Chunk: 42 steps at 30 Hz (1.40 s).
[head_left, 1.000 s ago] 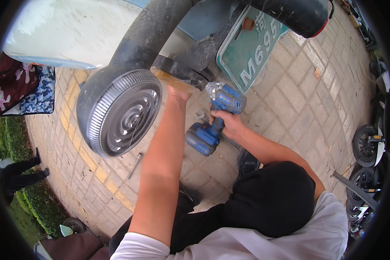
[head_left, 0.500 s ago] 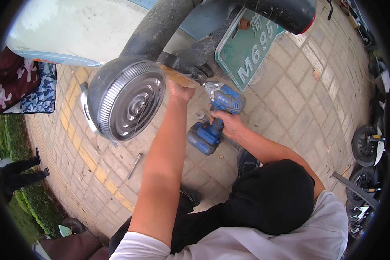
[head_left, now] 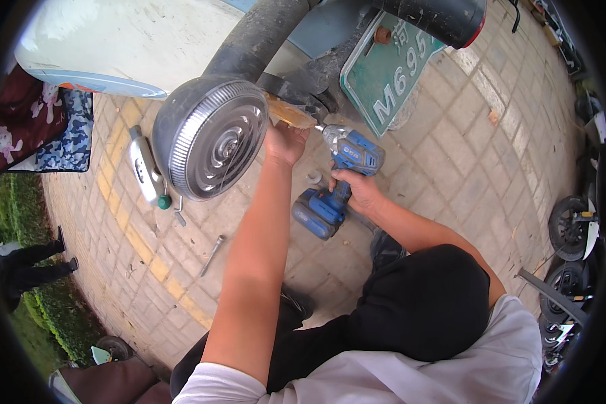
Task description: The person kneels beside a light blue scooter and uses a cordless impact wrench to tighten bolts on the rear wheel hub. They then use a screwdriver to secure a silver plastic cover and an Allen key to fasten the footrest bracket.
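My left hand point(head_left: 284, 143) is raised under a dark bracket point(head_left: 286, 94), fingers wrapped on an amber-brown piece point(head_left: 291, 116) beside it. My right hand point(head_left: 355, 188) grips a blue cordless impact driver point(head_left: 353, 153) by its handle; its nose meets the bracket area near my left fingertips. A round black housing with a ribbed chrome face point(head_left: 219, 138) hangs from a thick dark tube point(head_left: 256, 37) left of my hands. A green number plate point(head_left: 387, 84) sits above right of the driver. A small metal cylinder point(head_left: 314, 177) is behind the driver.
A white vehicle panel point(head_left: 114, 44) is at top. A silver tool point(head_left: 143, 165) and long socket tool point(head_left: 212, 256) lie on the paving. Patterned covers point(head_left: 20, 128) hang left. A person's dark-clad legs point(head_left: 30, 269) are at left. Parked two-wheelers point(head_left: 565, 229) line the right.
The round housing and tube have shifted right and upward, uncovering the silver tool on the paving. My left hand has risen slightly right with them; my right hand still grips the driver.
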Motion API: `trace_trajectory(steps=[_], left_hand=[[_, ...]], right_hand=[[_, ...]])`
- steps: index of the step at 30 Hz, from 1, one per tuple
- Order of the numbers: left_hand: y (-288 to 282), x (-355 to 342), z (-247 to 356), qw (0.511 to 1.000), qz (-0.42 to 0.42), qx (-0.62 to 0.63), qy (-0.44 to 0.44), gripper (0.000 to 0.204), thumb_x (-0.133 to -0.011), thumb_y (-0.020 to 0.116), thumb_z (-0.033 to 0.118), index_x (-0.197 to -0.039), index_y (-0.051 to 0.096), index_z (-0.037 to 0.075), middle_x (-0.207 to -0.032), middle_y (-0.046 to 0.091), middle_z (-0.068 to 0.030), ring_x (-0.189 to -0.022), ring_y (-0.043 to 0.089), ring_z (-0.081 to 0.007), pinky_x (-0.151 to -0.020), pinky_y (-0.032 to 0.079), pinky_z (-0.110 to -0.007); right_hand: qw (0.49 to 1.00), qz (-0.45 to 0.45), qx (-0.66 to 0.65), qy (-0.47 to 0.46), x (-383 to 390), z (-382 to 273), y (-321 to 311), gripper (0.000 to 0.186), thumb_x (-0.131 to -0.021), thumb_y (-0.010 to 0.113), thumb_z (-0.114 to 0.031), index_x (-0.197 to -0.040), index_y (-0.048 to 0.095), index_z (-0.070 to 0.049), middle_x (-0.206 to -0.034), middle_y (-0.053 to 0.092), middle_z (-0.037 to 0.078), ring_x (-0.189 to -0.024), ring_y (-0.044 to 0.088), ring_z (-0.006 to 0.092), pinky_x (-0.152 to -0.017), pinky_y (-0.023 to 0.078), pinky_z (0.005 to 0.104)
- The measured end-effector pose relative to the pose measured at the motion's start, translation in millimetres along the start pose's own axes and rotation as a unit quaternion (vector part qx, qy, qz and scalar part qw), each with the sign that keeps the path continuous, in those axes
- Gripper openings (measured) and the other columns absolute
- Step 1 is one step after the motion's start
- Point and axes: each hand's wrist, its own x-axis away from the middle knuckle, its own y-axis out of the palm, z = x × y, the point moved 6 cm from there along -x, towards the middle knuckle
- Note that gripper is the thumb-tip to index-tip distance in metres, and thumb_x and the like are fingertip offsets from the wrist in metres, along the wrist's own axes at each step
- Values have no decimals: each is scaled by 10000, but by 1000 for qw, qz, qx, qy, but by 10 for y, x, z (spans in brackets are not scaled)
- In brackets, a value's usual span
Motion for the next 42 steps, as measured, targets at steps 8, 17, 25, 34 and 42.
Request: trace_trajectory(steps=[8, 17, 25, 34, 42], left_hand=[[128, -100, -66, 998, -13, 51, 19, 885, -918, 323, 690, -1302, 389, -105, -1142, 581, -145, -1084, 552, -282, -1019, 404, -408], [-115, 352, -146, 986, 119, -113, -29, 828, -949, 261, 654, -1315, 430, -69, -1338, 510, -214, -1253, 480, -296, -1037, 388, -417], [110, 333, 59, 986, 52, -155, 39, 373, -1008, 431, 227, -1274, 476, -29, -1209, 575, -147, -1063, 576, -238, -942, 491, -381], [18, 10, -154, 989, 141, 20, 44, 238, -967, 397, 34, -1158, 500, -63, -1046, 593, -162, -941, 619, -269, -862, 543, -433], [222, 249, -122, 997, 65, 4, 37, 247, -994, 455, 124, -1186, 492, -27, -1079, 609, -133, -952, 630, -262, -861, 550, -412]], right_hand=[[1000, -3, 2, -5, 25, -5, 11, 173, -800, 659, -38, -964, 604, -43, -796, 612, 43, -667, 586, 171, -633, 476, 314], [997, 23, -9, 77, 593, 55, -456, 288, -805, 615, -24, -1092, 580, -19, -928, 611, 74, -698, 599, 201, -676, 506, 375], [959, 161, -107, 205, 860, 560, -1006, 208, -822, 673, -137, -985, 584, -42, -818, 618, 73, -753, 604, 219, -765, 497, 380], [860, 3, 432, 272, 1165, -29, -963, 461, -877, 634, -270, -1203, 569, 51, -984, 669, 130, -803, 677, 206, -703, 538, 314], [949, 10, 300, 100, 356, -618, -657, 360, -905, 605, -258, -1104, 609, 43, -978, 659, 122, -790, 665, 196, -685, 527, 295]])
